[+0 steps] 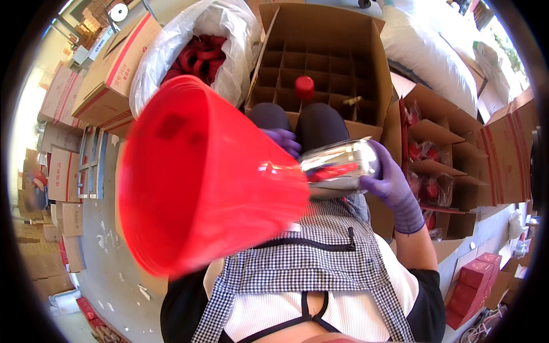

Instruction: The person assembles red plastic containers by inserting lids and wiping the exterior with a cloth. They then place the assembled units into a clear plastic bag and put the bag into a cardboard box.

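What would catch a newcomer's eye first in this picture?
Most striking is the big, hollow red cone, left of centre and close to the camera, its wide mouth facing left. By its narrow end, the purple-gloved right hand grips a shiny silver cylinder. Beyond, a plastic bag of dark red pieces sits left of an open, divided carton.

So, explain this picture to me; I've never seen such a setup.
There's no machine here, just a person's two hands in purple gloves. The one picture comes from a camera worn on the head, looking down; its wide lens bends straight edges. The right hand holds a shiny silver cylinder above the lap. The left hand is partly hidden behind a big red cone, so its grip is unclear. Ahead stands a divided cardboard box, beside a plastic bag holding red things.
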The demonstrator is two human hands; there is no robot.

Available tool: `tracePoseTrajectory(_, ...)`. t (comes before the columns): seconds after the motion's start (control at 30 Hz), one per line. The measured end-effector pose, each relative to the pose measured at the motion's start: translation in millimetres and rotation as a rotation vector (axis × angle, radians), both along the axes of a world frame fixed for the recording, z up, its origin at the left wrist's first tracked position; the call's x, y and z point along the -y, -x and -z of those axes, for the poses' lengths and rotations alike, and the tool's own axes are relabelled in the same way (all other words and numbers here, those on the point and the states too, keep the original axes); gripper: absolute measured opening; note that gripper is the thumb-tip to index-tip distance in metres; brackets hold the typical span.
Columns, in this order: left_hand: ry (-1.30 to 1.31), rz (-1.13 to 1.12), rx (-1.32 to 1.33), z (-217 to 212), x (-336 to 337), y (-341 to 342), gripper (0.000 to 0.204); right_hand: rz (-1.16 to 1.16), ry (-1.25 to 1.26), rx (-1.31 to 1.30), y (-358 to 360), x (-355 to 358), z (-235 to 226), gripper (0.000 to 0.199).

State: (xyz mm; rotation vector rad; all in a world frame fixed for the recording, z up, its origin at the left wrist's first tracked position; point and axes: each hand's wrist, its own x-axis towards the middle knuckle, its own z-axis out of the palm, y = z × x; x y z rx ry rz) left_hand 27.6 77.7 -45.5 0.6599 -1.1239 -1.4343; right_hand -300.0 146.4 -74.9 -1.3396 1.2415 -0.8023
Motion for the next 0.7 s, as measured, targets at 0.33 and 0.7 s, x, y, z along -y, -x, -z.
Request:
tracePoseTrajectory(0.33, -0.148, -0.217, 1.014, -21, -59, -93, 0.029, 0.235, -0.093, 0.596, 75, -52, 102, 0.104)
tracePoseTrajectory(0.7, -0.033, 0.138, 0.995, 30, -19, -1, 0.041, -0.054, -0.114, 0.281, 30, -19, 41, 0.107)
